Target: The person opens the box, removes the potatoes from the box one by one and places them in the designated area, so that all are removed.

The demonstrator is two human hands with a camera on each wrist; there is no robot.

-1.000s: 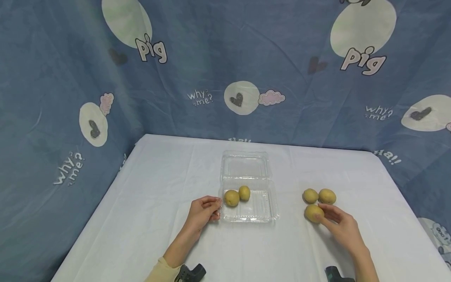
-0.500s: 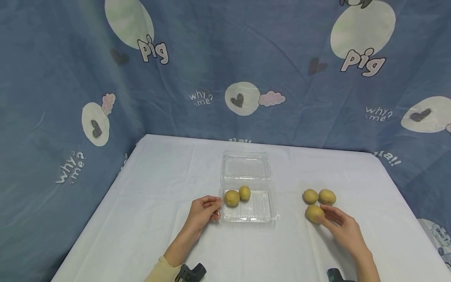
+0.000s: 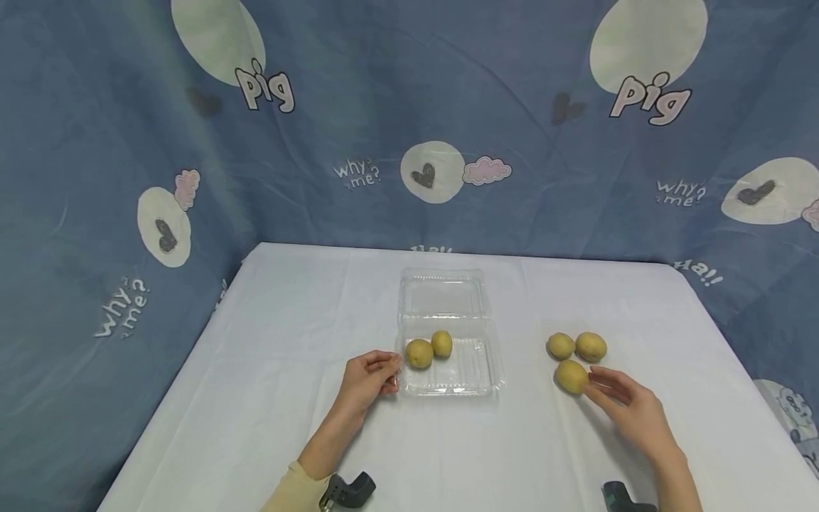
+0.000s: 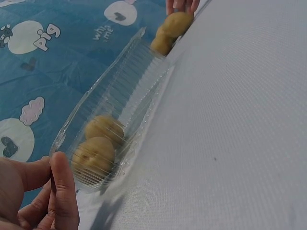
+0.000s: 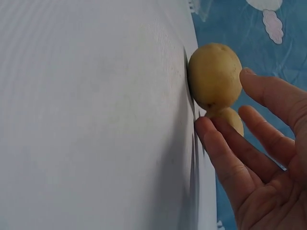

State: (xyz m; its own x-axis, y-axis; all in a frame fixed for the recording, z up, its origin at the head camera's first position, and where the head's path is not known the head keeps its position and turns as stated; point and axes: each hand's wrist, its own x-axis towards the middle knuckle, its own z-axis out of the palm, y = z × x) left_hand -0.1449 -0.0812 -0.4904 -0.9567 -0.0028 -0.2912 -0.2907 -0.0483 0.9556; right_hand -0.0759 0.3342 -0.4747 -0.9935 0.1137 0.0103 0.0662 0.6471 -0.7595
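Observation:
My left hand (image 3: 369, 380) pinches the left rim of a clear plastic clamshell box (image 3: 473, 370) between thumb and fingers. Its lid (image 3: 443, 295) lies folded back, away from me. Two potatoes (image 4: 93, 158) sit in the left part of the box's base. Over to the right, three more potatoes stand close together on the cloth, two behind and one in front. Beside the front potato (image 3: 571, 377) is my right hand (image 3: 630, 409), its fingers spread and loosely bent. In the right wrist view the thumb is at the potato's edge, and the fingers do not close round it.
A white cloth (image 3: 288, 306) covers the table. Behind and to the left hangs a blue printed curtain (image 3: 333, 92). Dark wrist devices, such as the left one (image 3: 348, 491), show near the bottom edge of the head view.
My right hand has loosened from the front potato and drawn slightly back to the right. The left hand keeps its pinch on the box rim. The head view has shifted slightly.

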